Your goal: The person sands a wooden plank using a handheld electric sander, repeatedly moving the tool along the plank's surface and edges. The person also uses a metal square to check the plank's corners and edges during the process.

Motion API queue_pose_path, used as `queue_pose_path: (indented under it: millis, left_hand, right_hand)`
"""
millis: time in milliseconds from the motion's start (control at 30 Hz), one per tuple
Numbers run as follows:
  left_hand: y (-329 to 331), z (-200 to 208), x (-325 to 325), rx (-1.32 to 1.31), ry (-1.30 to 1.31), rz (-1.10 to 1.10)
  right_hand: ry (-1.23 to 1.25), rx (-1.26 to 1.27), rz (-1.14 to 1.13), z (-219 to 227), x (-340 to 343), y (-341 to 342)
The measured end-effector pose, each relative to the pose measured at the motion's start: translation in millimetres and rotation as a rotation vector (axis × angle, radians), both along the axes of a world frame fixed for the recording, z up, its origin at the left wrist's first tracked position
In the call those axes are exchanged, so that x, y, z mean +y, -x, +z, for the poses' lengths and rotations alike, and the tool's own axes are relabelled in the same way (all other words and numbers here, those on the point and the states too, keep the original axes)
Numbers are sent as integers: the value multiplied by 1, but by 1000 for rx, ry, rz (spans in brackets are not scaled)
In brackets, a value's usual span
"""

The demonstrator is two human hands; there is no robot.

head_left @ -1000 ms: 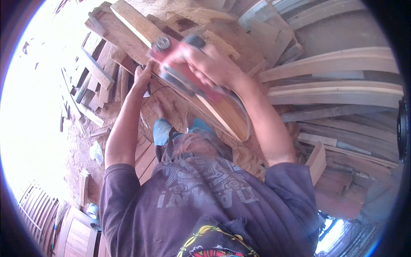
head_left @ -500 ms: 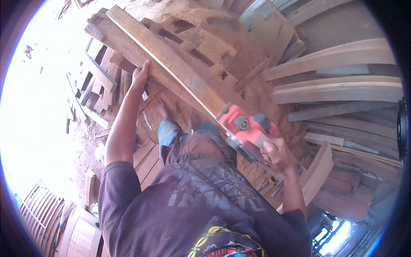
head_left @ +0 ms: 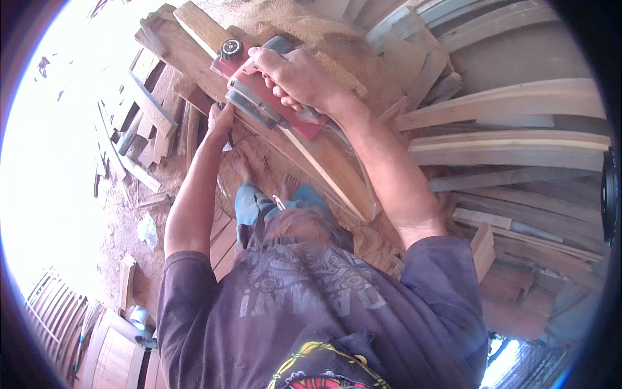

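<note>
Right hand [head_left: 295,78] wrapped round the planer's [head_left: 259,97] rear handle, fingers curled. Planer sits on the plank [head_left: 337,172], below and left of that hand; plank runs out past it both ways. Left hand [head_left: 221,118] is left of the planer, at the near edge of the beam [head_left: 188,55] beside the plank; can't tell if it's gripping. Planer likely hefty, rigid, front-heavy: take the handle, wrist in line, fingers clear of the sole. Plank looks stiff, probably slick with dust; hold by the edges, away from the planer.

Smooth wood beam [head_left: 337,172], plastic planer [head_left: 260,97]
</note>
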State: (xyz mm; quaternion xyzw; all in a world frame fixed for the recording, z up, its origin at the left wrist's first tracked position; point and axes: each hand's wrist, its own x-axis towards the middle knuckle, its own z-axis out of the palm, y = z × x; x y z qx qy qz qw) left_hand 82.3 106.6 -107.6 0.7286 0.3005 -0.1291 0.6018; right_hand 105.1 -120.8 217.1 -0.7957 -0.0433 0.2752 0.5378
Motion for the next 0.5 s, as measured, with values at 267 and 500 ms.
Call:
queue_pose_path:
  millis: [267, 500]
  left_hand:
    - [1, 33, -6, -7, 95, 2]
    - [1, 33, -7, 7, 52, 17]
  right_hand:
    - [155, -74, -1, 17, -160, 175]
    - [225, 206, -229, 52, -252, 306]
